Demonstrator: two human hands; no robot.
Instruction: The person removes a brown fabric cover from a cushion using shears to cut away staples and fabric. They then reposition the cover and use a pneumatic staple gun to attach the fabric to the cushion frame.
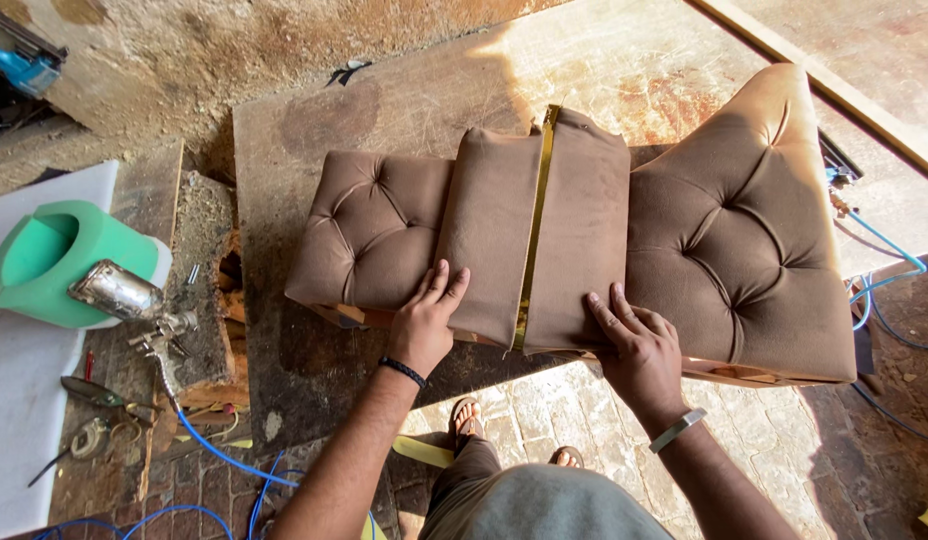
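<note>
Under both palms, a brown tufted cushion panel (pixel 584 230) lying across a worn workbench (pixel 314 130), near edge overhanging toward the body. Left hand (pixel 424 325) flat, fingers spread wide, pressed on the smooth padded section just left of the gold trim strip (pixel 534 235); gripping nothing. Right hand (pixel 636 345) likewise open and flat, just right of the strip, fingers pointing away from the body. Trim strip running between the two hands, from near edge to far edge.

Judged best: keep even pressure on both sides so the fabric lies smooth against the strip, push outward from it rather than toward it, avoid creasing at the lower edge.

Well off to the left of the left hand: a spray gun (pixel 134 300) with blue hose (pixel 219 450), and a green foam piece (pixel 59 260) beyond it.
</note>
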